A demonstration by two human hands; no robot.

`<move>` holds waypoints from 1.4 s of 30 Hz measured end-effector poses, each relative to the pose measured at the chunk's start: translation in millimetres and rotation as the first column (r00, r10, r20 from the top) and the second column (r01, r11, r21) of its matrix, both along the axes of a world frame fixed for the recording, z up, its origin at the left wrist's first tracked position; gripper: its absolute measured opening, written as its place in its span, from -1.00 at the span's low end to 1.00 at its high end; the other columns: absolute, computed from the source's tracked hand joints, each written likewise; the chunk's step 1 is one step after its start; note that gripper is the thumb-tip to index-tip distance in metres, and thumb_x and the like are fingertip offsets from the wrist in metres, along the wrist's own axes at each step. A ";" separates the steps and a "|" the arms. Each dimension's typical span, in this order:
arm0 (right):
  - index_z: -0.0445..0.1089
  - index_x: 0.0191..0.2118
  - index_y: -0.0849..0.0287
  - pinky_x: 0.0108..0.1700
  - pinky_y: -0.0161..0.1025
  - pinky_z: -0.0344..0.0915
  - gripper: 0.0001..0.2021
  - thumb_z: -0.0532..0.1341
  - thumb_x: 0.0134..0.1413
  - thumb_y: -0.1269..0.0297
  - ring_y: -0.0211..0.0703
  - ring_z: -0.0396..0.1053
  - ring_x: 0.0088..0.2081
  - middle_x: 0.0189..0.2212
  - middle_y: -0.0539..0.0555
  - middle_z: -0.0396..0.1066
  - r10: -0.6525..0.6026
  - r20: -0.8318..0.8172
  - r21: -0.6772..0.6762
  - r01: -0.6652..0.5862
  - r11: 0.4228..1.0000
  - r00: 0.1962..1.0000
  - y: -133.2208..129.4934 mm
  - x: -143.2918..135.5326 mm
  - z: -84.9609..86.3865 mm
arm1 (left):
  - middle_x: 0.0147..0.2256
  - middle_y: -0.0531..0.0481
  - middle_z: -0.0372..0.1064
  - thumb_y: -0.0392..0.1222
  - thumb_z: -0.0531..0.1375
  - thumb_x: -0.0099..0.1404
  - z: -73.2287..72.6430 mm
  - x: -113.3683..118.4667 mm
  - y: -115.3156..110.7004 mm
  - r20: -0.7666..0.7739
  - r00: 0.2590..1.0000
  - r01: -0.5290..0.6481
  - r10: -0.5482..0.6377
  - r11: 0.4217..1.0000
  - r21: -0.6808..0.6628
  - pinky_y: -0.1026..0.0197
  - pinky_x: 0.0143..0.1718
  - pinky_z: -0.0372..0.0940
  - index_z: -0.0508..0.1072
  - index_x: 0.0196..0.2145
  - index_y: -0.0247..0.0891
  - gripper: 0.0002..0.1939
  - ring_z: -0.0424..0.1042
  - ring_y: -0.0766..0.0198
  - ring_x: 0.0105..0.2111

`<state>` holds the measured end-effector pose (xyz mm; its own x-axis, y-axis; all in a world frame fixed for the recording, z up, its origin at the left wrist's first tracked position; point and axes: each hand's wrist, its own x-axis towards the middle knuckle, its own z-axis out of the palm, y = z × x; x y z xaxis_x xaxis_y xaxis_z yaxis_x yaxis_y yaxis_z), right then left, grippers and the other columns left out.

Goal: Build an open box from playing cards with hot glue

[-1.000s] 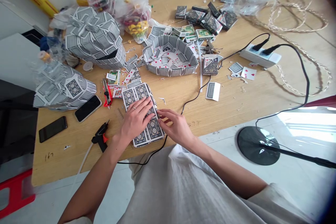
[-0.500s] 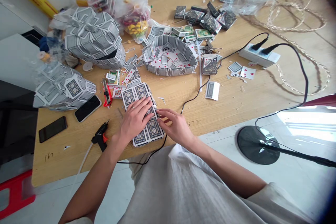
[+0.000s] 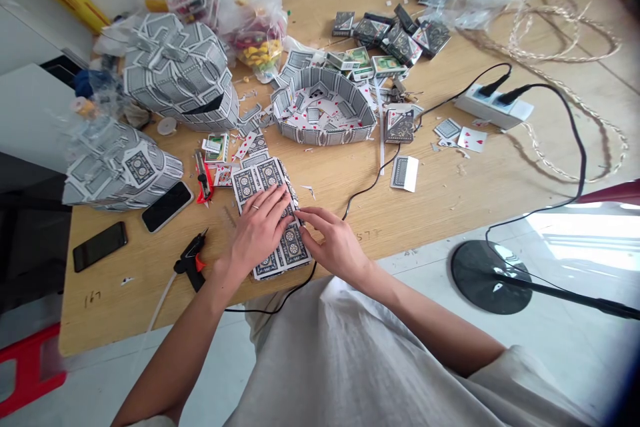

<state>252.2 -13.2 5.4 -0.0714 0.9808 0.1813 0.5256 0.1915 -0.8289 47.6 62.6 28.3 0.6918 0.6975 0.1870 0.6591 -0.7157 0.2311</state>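
In front of me lies a flat panel of joined playing cards (image 3: 293, 245), blue patterned backs up, on the table's near edge. My left hand (image 3: 263, 217) rests flat across its middle, fingers stretched out and a ring on one of them. My right hand (image 3: 330, 233) touches the panel's right edge with thumb and index finger apart; the other fingers curl under and are partly hidden. A black glue gun (image 3: 193, 259) lies to the left of the panel. Above it sits a red-handled utility knife (image 3: 204, 177).
Two card-built boxes (image 3: 175, 70) and two phones (image 3: 101, 247) stand or lie at left. A card-walled tray (image 3: 325, 135) holds loose cards. Card packs (image 3: 400, 40), a power strip (image 3: 495, 107) and its black cable spread to the right.
My right index finger has stretched out further along the panel's right edge, and the thumb has parted from it. My left hand and the panel stay nearly where they were.
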 end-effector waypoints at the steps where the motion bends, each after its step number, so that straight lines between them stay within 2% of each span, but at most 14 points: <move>1: 0.56 0.20 0.07 0.20 -0.01 0.57 -0.68 0.21 0.45 0.36 0.06 0.62 0.11 0.15 0.18 0.61 0.001 0.049 0.028 -0.003 1.000 0.999 -0.4 -0.3 -0.5 | 0.42 -0.23 0.35 -0.12 0.10 0.63 0.0 0.8 -1.3 0.005 1.000 -0.011 0.011 1.000 0.003 -0.23 0.46 0.21 0.39 0.41 -0.22 -0.52 0.32 -0.08 0.44; 6: 0.52 0.24 0.08 0.13 0.03 0.60 -0.66 0.18 0.48 0.37 0.09 0.60 0.09 0.16 0.23 0.59 0.035 0.244 0.088 -0.058 0.994 0.969 -0.1 0.6 2.3 | 0.41 -0.23 0.37 -0.14 0.07 0.63 -2.4 3.9 -7.3 0.050 0.998 -0.025 0.025 1.000 0.007 -0.20 0.48 0.20 0.24 0.51 -0.18 -0.43 0.35 -0.02 0.42; 14: 0.52 0.24 0.13 0.07 0.04 0.61 -0.67 0.20 0.47 0.37 0.13 0.58 0.06 0.15 0.24 0.60 0.080 0.321 0.081 -0.112 0.990 0.944 4.4 5.5 9.2 | 0.39 -0.29 0.39 -0.18 0.06 0.63 1.9 7.6 -10.0 -0.006 1.000 -0.013 0.013 1.000 0.029 -0.19 0.46 0.21 0.37 0.40 -0.31 -0.53 0.38 -0.06 0.39; 17: 0.52 0.23 0.14 0.09 0.04 0.61 -0.68 0.19 0.48 0.37 0.12 0.59 0.06 0.15 0.23 0.60 0.084 0.316 0.094 -0.119 0.988 0.945 4.0 5.6 7.5 | 0.37 -0.29 0.41 -0.15 0.06 0.64 3.8 9.3 -9.9 0.003 1.000 -0.029 0.029 1.000 0.009 -0.17 0.42 0.26 0.36 0.41 -0.29 -0.52 0.40 -0.07 0.38; 23: 0.54 0.22 0.08 0.13 -0.01 0.60 -0.69 0.19 0.52 0.33 0.06 0.61 0.08 0.13 0.20 0.63 0.074 0.258 0.088 -0.100 0.991 0.963 2.9 5.4 4.1 | 0.41 -0.29 0.35 -0.14 0.03 0.64 0.7 10.4 -13.0 -0.002 0.999 -0.051 0.051 0.999 0.003 -0.20 0.39 0.27 0.20 0.53 -0.24 -0.42 0.38 -0.09 0.39; 32: 0.56 0.20 0.07 0.14 -0.01 0.60 -0.71 0.22 0.50 0.33 0.05 0.62 0.08 0.12 0.17 0.64 0.084 0.245 0.077 -0.105 0.991 0.966 3.5 6.9 2.9 | 0.42 -0.30 0.34 -0.13 0.02 0.64 -0.5 11.5 -16.0 0.008 0.998 -0.068 0.068 0.997 0.020 -0.24 0.42 0.21 0.17 0.55 -0.22 -0.40 0.40 -0.10 0.39; 39: 0.56 0.21 0.13 0.13 -0.01 0.60 -0.71 0.20 0.51 0.32 0.07 0.63 0.08 0.11 0.21 0.64 0.077 0.245 0.078 -0.099 0.992 0.966 3.6 5.4 2.6 | 0.41 -0.29 0.36 -0.13 0.03 0.64 0.6 11.9 -15.9 -0.005 0.997 -0.073 0.073 0.997 0.033 -0.22 0.42 0.21 0.24 0.51 -0.26 -0.44 0.41 -0.09 0.38; 42: 0.56 0.22 0.07 0.13 -0.03 0.60 -0.70 0.20 0.52 0.31 0.05 0.62 0.07 0.10 0.19 0.65 0.080 0.247 0.081 -0.102 0.991 0.966 3.9 5.5 2.9 | 0.40 -0.28 0.38 -0.11 0.02 0.64 1.3 12.9 -15.4 0.000 0.997 -0.083 0.083 0.996 0.015 -0.22 0.41 0.21 0.23 0.51 -0.24 -0.43 0.41 -0.09 0.37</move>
